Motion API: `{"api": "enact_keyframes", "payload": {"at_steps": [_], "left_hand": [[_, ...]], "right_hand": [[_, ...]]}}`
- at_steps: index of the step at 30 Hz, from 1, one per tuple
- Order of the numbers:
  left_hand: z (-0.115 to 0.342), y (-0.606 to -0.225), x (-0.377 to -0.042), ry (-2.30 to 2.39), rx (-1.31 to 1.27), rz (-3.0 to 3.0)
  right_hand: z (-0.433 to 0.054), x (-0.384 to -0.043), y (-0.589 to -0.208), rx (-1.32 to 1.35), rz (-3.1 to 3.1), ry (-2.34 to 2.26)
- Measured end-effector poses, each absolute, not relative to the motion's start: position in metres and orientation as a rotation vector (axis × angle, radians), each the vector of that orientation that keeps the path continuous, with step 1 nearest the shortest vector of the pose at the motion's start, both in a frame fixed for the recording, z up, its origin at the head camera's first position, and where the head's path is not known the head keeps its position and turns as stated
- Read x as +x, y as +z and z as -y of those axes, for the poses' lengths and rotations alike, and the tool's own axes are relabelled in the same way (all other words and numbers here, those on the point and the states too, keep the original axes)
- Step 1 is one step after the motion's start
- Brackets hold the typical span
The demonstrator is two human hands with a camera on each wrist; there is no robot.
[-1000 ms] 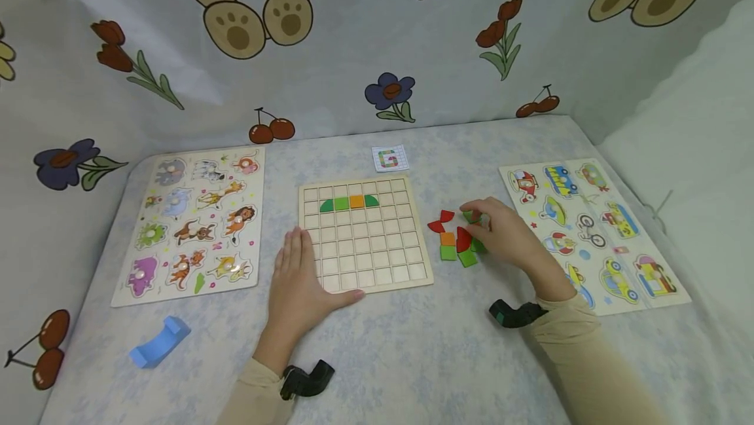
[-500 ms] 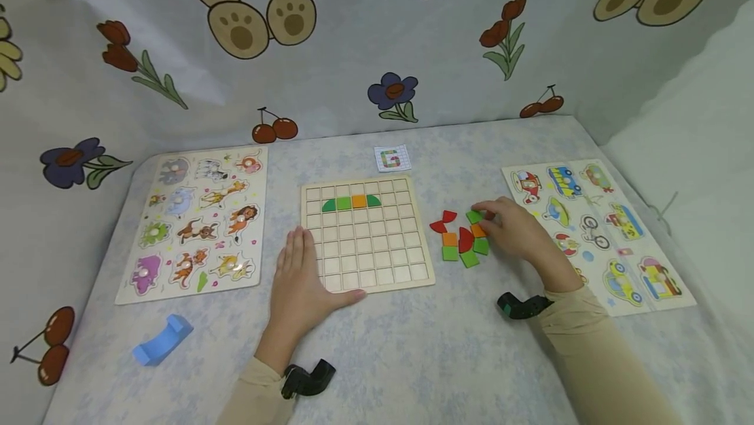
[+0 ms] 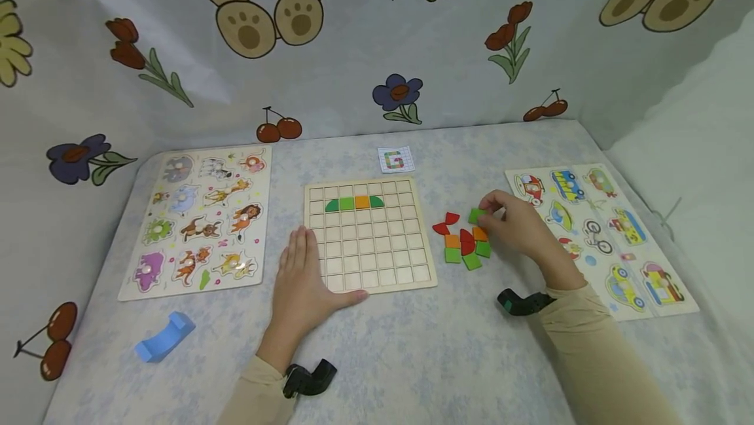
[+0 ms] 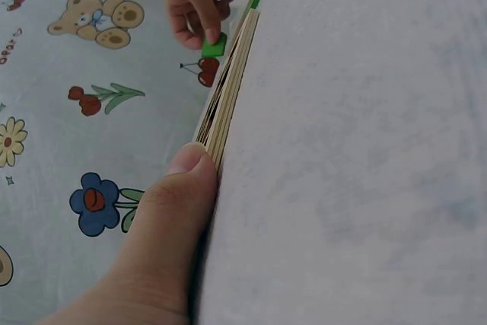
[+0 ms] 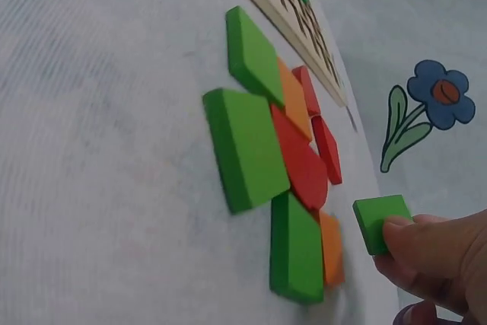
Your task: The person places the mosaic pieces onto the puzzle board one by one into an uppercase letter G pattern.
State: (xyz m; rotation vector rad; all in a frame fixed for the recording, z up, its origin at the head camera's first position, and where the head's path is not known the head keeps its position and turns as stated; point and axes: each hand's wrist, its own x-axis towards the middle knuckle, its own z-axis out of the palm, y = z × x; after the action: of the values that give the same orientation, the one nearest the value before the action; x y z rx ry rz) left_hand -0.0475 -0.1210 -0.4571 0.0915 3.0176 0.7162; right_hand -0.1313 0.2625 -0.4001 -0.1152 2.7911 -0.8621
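My right hand [image 3: 518,228] pinches a green square tile [image 5: 374,215] between thumb and fingers. In the right wrist view the tile hangs apart from the loose pile. That pile has green squares [image 3: 452,255], orange squares [image 3: 451,241] and red rounded pieces [image 3: 467,241]. My left hand [image 3: 303,284] lies with straight fingers along the left edge of a wooden grid board [image 3: 377,261], its thumb on the front edge. Near the board's top, one row holds a dark green rounded piece [image 3: 332,205], a green square [image 3: 346,203], an orange square [image 3: 361,201] and another green rounded piece [image 3: 376,202].
A small card [image 3: 396,160] with a coloured G pattern lies behind the board. An animal puzzle board [image 3: 197,261] is at left, a vehicle puzzle board [image 3: 595,255] at right. A blue curved block [image 3: 165,338] lies front left. A printed cloth hangs behind.
My right hand has drawn the green square slightly away from the pile, uncovering the orange and green tiles beneath it. The left hand stays on the board, and the head view shifts slightly.
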Motion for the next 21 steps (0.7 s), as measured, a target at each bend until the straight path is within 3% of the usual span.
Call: {"api": "enact_keyframes", "payload": {"at_steps": [21], "left_hand": [[0.12, -0.457, -0.048, 0.693, 0.087, -3.022]], "right_hand": [[-0.12, -0.162, -0.41, -0.396, -2.604, -1.212]]}}
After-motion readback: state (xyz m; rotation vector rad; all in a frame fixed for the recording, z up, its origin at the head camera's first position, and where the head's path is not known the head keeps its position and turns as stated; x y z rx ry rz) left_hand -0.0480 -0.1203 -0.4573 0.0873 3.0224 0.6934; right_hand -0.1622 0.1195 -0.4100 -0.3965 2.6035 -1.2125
